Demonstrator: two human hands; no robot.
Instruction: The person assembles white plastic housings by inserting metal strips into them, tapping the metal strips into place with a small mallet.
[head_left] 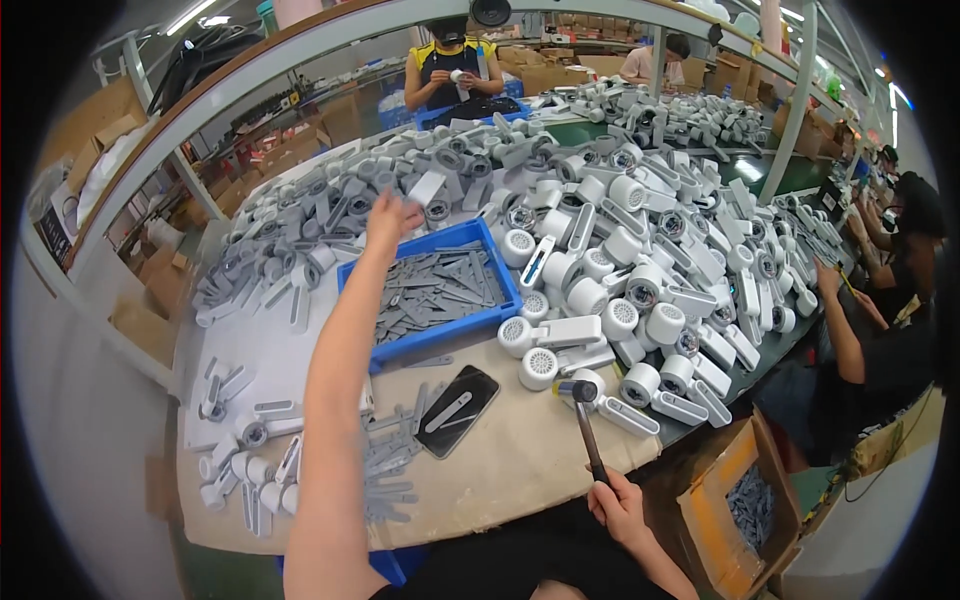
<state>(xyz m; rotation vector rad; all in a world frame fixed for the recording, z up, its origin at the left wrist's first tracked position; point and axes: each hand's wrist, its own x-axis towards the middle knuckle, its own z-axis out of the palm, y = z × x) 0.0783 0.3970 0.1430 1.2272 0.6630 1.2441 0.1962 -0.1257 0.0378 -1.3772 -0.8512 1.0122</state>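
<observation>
My left arm stretches forward over the table. Its hand, blurred by motion, is at the near edge of the grey parts pile, beside the blue tray. Right at its fingertips is a white handle-shaped part; whether the fingers grip it cannot be made out. My right hand is closed around the dark handle of a small mallet, whose black and yellow head is up beside the white housings. These white plastic housings, round-headed with long handles, are heaped on the right. Flat grey strips fill the blue tray.
A black phone bearing one grey strip lies before the tray. Loose grey strips and white housings lie near my left arm. A cardboard box stands low at right. Across the table a person handles a white part; others work at right.
</observation>
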